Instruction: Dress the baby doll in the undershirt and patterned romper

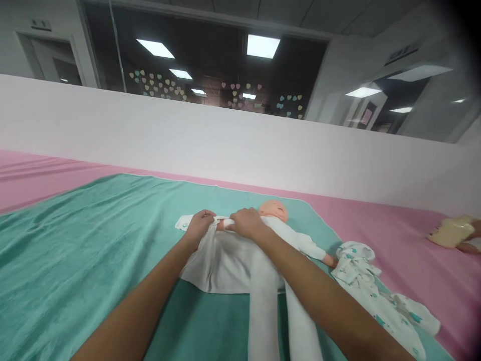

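A baby doll (273, 209) lies on its back on a green blanket (124, 240), dressed in white. My left hand (199, 229) pinches the edge of a white garment (227, 263) spread at the doll's side. A white piece with a small green print (183, 222) sticks out beyond those fingers. My right hand (247, 223) is closed on the doll's white sleeve (228, 222), near its small hand. My palm and forearm hide part of the doll's chest. Two long white legs of clothing (263, 306) stretch toward me.
A white printed baby garment (361, 273) lies crumpled on the right, by the doll's other hand. At the far right another person's hand (474, 235) holds a yellowish container (451, 231) over the pink sheet (398, 240). A low white wall (210, 145) with glass above stands behind.
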